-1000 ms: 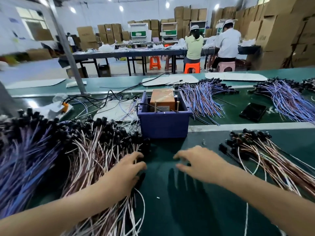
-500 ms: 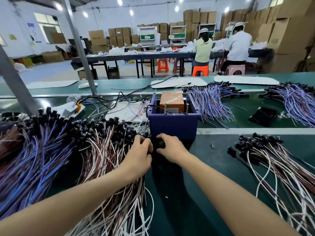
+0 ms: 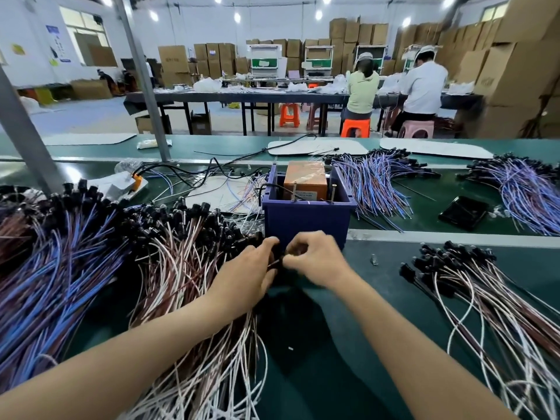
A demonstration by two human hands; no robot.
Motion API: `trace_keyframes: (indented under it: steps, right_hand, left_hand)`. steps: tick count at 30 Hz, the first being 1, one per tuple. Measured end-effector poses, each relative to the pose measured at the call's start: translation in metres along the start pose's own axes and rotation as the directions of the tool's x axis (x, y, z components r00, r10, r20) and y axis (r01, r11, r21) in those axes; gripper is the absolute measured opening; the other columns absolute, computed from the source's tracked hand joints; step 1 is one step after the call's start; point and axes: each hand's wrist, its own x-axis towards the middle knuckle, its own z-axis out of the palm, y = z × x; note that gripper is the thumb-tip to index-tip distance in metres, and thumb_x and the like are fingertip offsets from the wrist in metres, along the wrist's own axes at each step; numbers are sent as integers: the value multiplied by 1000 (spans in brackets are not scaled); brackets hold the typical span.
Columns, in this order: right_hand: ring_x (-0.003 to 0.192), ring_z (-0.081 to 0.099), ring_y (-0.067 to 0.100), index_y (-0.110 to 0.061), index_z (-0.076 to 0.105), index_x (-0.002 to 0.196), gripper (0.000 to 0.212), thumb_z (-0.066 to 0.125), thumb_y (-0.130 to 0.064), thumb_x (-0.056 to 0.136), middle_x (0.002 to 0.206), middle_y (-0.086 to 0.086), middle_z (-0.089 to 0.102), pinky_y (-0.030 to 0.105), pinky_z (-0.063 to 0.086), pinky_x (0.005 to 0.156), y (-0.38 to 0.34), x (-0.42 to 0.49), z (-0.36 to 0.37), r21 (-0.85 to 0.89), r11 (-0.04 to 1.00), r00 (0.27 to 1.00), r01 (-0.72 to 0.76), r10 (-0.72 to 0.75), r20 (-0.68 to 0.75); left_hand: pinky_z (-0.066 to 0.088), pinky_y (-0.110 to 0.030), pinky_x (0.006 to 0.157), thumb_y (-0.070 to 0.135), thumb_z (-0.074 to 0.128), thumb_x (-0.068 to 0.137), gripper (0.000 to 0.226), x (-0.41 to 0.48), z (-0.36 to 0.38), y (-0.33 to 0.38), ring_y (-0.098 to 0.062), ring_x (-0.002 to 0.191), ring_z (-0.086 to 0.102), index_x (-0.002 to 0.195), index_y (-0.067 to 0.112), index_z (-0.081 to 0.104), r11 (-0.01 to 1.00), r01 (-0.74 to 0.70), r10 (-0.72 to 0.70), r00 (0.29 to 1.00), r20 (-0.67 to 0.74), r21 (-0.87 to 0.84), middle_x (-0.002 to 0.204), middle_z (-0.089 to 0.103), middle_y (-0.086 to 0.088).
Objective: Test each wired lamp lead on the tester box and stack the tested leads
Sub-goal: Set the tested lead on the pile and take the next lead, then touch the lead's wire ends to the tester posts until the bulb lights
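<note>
The purple tester box stands mid-table with an orange block inside. Just in front of it my left hand and my right hand meet, both pinching one lamp lead with a black holder and brown-white wires. This lead sits at the right edge of a large heap of brown-white leads. Another pile of brown-white leads lies to the right of my right arm.
Blue-wired leads lie in a heap at far left and in piles behind the box and at far right. A black phone lies right of the box. Black cables trail behind. Two people sit at a far table.
Both hands moved forward from the bare table to the box's front and came together on one lead at the heap's edge. The camera view has tilted up slightly.
</note>
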Motion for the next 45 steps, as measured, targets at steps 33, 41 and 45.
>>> trace_keyframes:
  steps: [33,41,45]
  right_hand:
    - [49,57,7,-19,52,69,27,58,3,83,69,1,57,16,49,53,71,-38,-179,658,745,459,111,549,-699]
    - [38,53,9,-6,58,75,12,61,0,85,63,12,56,14,44,35,96,-40,-156,442,844,747,-305,500,-438]
    - [48,55,19,-11,60,71,14,67,-5,80,64,12,63,25,44,46,104,-44,-141,114,882,818,-457,467,-337]
  left_hand:
    - [53,-21,48,11,54,90,15,-18,-107,44,-13,47,62,95,12,68,-9,317,308,903,299,-949,83,73,-11]
    - [50,-39,91,15,45,84,44,-2,-135,20,-30,101,65,122,0,62,-598,354,392,912,123,-719,122,65,-13]
    - [56,-24,66,24,50,90,27,7,-124,17,-11,74,68,96,15,75,-193,65,-291,949,121,-979,95,75,1]
